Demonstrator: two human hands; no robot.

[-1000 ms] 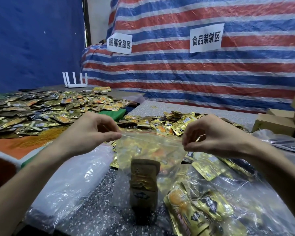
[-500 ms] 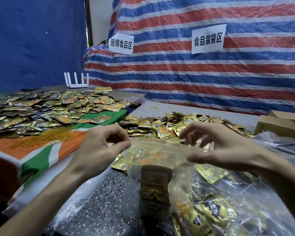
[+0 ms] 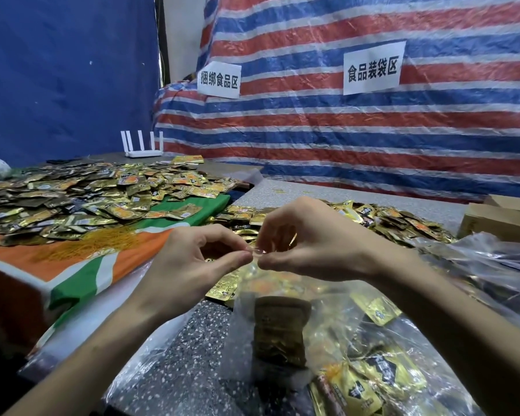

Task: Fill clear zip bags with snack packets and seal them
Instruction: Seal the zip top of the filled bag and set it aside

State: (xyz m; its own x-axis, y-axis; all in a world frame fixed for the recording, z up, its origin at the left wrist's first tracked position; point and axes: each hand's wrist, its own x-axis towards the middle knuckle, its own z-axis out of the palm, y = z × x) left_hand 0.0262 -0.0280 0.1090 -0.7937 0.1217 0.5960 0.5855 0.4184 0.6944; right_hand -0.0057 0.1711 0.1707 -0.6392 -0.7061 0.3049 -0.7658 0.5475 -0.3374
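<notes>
Pinching the mouth of the bag (image 3: 270, 283) shut, my two hands meet above the near part of the bench (image 3: 192, 355).

Nearest, by the bench's near right corner: gold packets (image 3: 373, 382) under clear plastic. I take them for finished bags, though no seal shows.

Centre: the bag hangs from my fingertips, its foot near the bench's near edge. A brown-gold stack (image 3: 279, 331) of packets stands upright inside it.

Above it, my left hand (image 3: 189, 265) has thumb and forefinger narrowed onto the zip strip, the other fingers loosely curled. My right hand (image 3: 318, 244) holds the same strip in a like pinch, its tips just beside those of the left. Whether the strip is pressed closed along its whole run cannot be told.

Stage, as I judge it: filling of this bag is done and sealing is in hand. What is left is running the pinch outward to both corners.

Farther: a loose heap (image 3: 397, 217) lies across the bench's far half, so many bags remain to be filled. Boxes (image 3: 499, 220) stand at the far right corner.

To the left, on a separate table, a cloth (image 3: 81, 274) carries a larger spread (image 3: 87, 193) of packets, with a router (image 3: 141, 145) at its far edge.

Behind all: a striped tarp (image 3: 342, 139).
</notes>
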